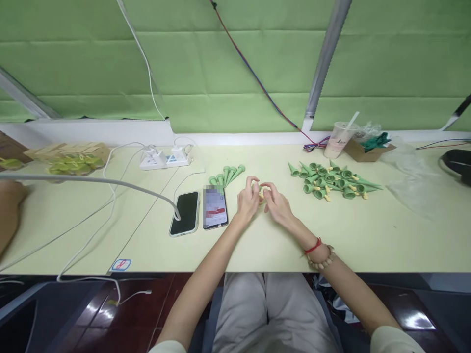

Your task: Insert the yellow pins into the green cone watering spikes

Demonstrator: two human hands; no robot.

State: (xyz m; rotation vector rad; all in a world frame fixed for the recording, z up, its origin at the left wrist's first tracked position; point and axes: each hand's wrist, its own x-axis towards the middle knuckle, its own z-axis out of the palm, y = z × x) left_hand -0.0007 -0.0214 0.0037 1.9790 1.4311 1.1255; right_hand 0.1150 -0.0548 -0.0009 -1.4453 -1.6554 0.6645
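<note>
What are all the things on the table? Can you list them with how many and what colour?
small part: one, yellowish with green, between both hands' fingertips
cone row: about six, green, lined up beyond the hands
cone pile: too many to count, green with yellow bits, right of the hands
phones: two, one dark screen, one lit, left of the hands
power strip: one, white, far left of centre
cup: one, clear with straw, at the back
box: one, brown, beside the cup
table: one, pale yellow-green
left hand: pinching the small part
right hand: pinching the small part, red string and bead bracelet on the wrist
</note>
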